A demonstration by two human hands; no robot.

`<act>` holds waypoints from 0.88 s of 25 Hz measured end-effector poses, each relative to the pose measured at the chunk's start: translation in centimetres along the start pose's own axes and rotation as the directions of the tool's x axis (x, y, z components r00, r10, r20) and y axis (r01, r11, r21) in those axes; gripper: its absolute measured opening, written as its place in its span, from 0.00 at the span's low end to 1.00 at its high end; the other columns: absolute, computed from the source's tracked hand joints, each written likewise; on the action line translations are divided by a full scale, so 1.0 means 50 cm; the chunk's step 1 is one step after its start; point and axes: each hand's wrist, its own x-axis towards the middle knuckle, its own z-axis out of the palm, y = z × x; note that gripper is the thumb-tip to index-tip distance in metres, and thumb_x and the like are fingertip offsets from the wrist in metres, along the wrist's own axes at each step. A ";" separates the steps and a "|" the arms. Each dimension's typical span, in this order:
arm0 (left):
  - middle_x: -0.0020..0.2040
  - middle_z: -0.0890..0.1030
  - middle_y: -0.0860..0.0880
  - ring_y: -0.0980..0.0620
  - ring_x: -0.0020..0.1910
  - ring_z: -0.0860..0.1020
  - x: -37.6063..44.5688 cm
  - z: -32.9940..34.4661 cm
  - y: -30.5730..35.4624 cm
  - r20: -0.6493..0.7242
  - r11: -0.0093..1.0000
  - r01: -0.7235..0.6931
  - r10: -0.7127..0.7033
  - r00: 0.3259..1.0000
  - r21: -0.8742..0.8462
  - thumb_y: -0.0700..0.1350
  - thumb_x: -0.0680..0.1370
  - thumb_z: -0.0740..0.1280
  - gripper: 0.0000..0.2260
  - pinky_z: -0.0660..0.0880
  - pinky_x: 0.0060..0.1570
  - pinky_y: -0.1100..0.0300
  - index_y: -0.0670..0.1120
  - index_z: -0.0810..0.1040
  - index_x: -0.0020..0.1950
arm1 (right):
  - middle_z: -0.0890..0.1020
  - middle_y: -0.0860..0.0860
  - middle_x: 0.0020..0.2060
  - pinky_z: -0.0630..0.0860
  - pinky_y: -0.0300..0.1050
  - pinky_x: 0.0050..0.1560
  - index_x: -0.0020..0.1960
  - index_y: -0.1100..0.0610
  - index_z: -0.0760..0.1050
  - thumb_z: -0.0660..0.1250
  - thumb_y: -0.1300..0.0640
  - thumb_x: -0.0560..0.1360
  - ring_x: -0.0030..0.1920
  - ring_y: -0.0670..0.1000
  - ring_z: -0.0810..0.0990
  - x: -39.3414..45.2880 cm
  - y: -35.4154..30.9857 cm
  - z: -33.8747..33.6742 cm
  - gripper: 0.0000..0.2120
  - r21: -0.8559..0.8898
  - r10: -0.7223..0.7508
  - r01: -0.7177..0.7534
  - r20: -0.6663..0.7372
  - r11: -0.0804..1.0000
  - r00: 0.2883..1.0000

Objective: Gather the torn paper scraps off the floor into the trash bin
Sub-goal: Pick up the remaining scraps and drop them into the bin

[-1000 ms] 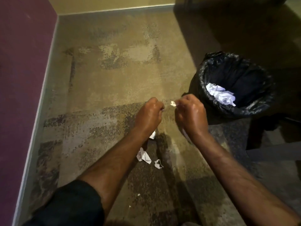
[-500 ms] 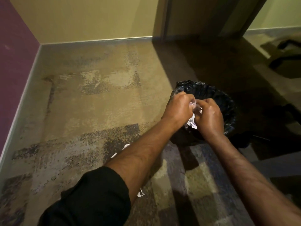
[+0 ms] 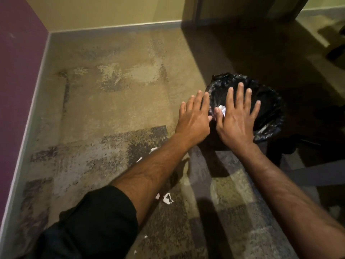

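1. Paper scraps (image 3: 168,198) are the job's concern: some lie on the carpeted floor (image 3: 112,113) beside the left forearm, and some white paper (image 3: 278,109)... cannot be placed there with certainty, so the one sure piece is the white scrap (image 3: 222,108) showing between the two hands above the trash bin (image 3: 270,116).
2. Left hand (image 3: 194,118) and right hand (image 3: 236,118) hover palm-down over the bin's mouth, the right one over the black liner, the left at its near-left rim. Fingers (image 3: 240,94) on both are straight and spread, pinching nothing.
3. My reading is that this is the release step of one load: the hands are opened over the bin so that whatever they carried drops in.
4. Floor work is not finished. Small white bits lie near the left elbow, two more peek out along the upper edge of the left forearm (image 3: 153,150), and tiny flecks (image 3: 145,236) sit near the sleeve (image 3: 93,225).
5. Next move, as I judge it, calls for swinging back and down to those pieces and pinching them up; the flecks are small and will want fingertip picking.
6. Hard to tell: whether the white scrap between the hands is falling or already resting in the bin, since the hands cover most of the opening. How full the bin is stays hidden. The left forearm may cover further scraps, and the dark right side of the floor is too dim to check.
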 end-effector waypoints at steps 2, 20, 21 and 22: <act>0.83 0.48 0.43 0.42 0.81 0.50 -0.026 -0.008 -0.037 -0.008 0.998 0.059 -0.059 0.998 0.030 0.51 0.83 0.59 0.33 0.51 0.78 0.41 0.44 0.46 0.82 | 0.49 0.59 0.81 0.44 0.68 0.76 0.81 0.59 0.52 0.53 0.43 0.82 0.81 0.61 0.47 -0.020 -0.045 0.010 0.33 -0.015 -0.041 0.041 -0.005 0.999 0.999; 0.82 0.40 0.43 0.43 0.81 0.43 -0.384 0.087 -0.313 0.222 0.903 0.389 -0.423 0.879 0.182 0.52 0.85 0.58 0.33 0.44 0.77 0.44 0.44 0.42 0.82 | 0.71 0.60 0.70 0.71 0.57 0.64 0.73 0.61 0.66 0.65 0.54 0.78 0.66 0.61 0.72 -0.438 -0.266 0.222 0.26 0.275 -0.406 0.315 0.397 0.908 0.823; 0.82 0.40 0.43 0.43 0.81 0.43 -0.390 0.090 -0.317 0.223 0.903 0.387 -0.423 0.878 0.189 0.52 0.85 0.58 0.34 0.44 0.77 0.43 0.44 0.42 0.82 | 0.75 0.59 0.62 0.76 0.54 0.56 0.68 0.60 0.71 0.68 0.57 0.76 0.59 0.61 0.76 -0.470 -0.264 0.227 0.21 0.346 -0.479 0.354 0.410 0.869 0.776; 0.82 0.41 0.43 0.43 0.81 0.44 -0.392 0.091 -0.321 0.221 0.903 0.383 -0.420 0.880 0.194 0.52 0.84 0.58 0.34 0.44 0.77 0.43 0.44 0.42 0.82 | 0.76 0.57 0.56 0.78 0.53 0.49 0.62 0.59 0.74 0.69 0.59 0.75 0.52 0.59 0.78 -0.499 -0.261 0.232 0.17 0.420 -0.557 0.386 0.450 0.822 0.698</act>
